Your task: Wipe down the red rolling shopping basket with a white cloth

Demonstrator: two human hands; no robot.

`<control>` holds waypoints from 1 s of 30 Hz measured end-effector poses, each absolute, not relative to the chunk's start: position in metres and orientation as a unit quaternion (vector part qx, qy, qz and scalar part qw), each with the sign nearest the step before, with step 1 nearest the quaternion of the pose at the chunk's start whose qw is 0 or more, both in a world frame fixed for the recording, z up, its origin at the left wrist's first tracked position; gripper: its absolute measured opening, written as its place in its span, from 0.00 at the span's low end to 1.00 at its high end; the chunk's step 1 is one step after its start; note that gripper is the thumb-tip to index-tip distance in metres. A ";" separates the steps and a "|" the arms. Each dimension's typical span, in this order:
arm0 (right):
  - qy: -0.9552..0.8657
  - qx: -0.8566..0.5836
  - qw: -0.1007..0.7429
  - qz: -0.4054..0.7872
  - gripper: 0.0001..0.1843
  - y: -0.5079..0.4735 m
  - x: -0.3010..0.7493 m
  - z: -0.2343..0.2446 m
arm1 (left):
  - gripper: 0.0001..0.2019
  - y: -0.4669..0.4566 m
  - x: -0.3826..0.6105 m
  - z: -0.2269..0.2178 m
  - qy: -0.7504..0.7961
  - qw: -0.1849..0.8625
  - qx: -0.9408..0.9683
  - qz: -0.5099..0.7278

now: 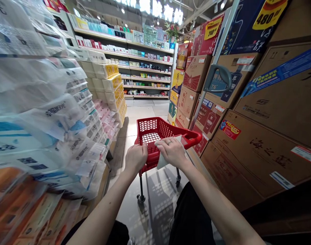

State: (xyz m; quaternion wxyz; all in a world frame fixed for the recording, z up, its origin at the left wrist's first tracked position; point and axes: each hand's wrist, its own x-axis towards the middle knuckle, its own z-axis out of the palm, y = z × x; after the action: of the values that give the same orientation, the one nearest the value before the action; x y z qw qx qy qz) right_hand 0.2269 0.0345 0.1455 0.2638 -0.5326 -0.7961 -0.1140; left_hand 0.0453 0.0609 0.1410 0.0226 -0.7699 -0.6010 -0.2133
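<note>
A red plastic shopping cart with a perforated basket stands right in front of me on thin legs with casters. My left hand is closed around the near left edge of the basket. On the near right side, my right hand, wearing a ring, grips a whitish cloth pressed against the cart's edge. The cloth hangs down below the fingers. To the right of that hand, the cart's red handle loop sticks out. Inside the basket I see only its lattice floor.
Stacked tissue packs line the left side of the aisle. Cardboard cartons rise on the right, with a metal pole bearing a grey handle before them. Ahead, beyond the tiled floor, stand product shelves.
</note>
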 end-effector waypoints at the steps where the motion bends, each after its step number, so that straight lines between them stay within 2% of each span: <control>1: -0.800 -0.522 0.273 -0.119 0.18 0.031 0.225 0.143 | 0.33 0.060 0.046 0.141 -0.599 0.025 -0.771 -0.215; 4: -0.801 -0.524 0.262 -0.123 0.19 0.029 0.218 0.141 | 0.33 0.060 0.047 0.140 -0.588 0.034 -0.778 -0.218; 10: -0.816 -0.550 0.154 -0.094 0.30 0.055 0.214 0.158 | 0.33 0.056 0.051 0.137 -0.573 0.048 -0.789 -0.214; 12: -0.815 -0.553 0.143 -0.096 0.31 0.059 0.213 0.159 | 0.32 0.055 0.053 0.136 -0.576 0.052 -0.785 -0.224; 14: -0.815 -0.541 0.171 -0.115 0.30 0.056 0.213 0.152 | 0.31 0.056 0.055 0.133 -0.580 0.054 -0.776 -0.242; 18: -0.786 -0.513 0.302 -0.169 0.21 0.045 0.212 0.126 | 0.31 0.058 0.056 0.129 -0.583 0.056 -0.764 -0.271; 20: -0.771 -0.505 0.341 -0.188 0.18 0.043 0.212 0.116 | 0.30 0.058 0.055 0.128 -0.575 0.055 -0.767 -0.280; 23: -0.774 -0.499 0.338 -0.195 0.18 0.047 0.213 0.114 | 0.29 0.058 0.055 0.128 -0.557 0.051 -0.778 -0.286; 30: -0.800 -0.511 0.264 -0.174 0.25 0.062 0.212 0.132 | 0.27 0.060 0.055 0.130 -0.538 0.043 -0.797 -0.269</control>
State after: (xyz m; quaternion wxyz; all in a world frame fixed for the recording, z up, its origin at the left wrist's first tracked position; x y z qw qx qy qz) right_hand 0.2123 0.0616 0.1324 0.2638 -0.5107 -0.7996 -0.1737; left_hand 0.0548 0.0597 0.1298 0.0430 -0.7973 -0.5384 -0.2693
